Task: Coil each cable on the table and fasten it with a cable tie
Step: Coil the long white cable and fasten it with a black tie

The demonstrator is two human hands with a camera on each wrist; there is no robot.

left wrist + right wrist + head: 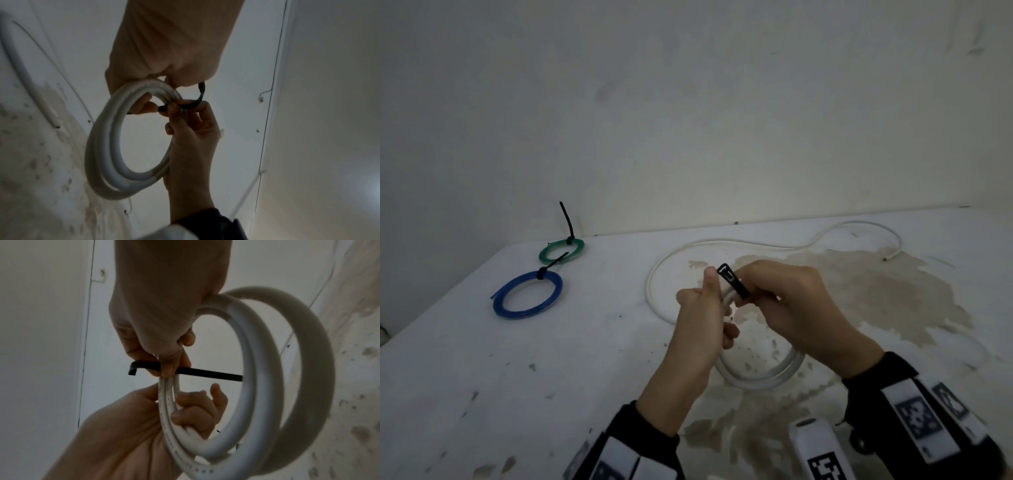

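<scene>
- White cable [767, 371], partly coiled, sits in my two hands above the near middle of the surface [482, 359]; its loose remainder trails over the surface toward the far right corner, where the free end lies.
- My left hand [702, 322] grips the stacked loops, fingers curled round the strands and thumb pointing up beside them.
- My right hand [787, 305] pinches the same bundle just beside the left hand, and clamps a black cable tie [732, 281] against the loops.
- From the right wrist view, the tie [185, 370] lies straight across the coil [257, 369], its bent head sticking out past my fingertips [168, 368], its tail reaching into the ring.
- From the left wrist view, the tie [195, 100] curves round the outside of the strands between both hands.
- I cannot tell whether the tie is threaded through its head.
- Blue cable coil [528, 295] lies near the far left corner of the surface, a black tie cinched on it.
- Green cable coil [561, 250] sits just behind the blue one, at the far edge, also tied, its tail standing up.
- Brownish stain [876, 291] spreads over the right part of the surface.
</scene>
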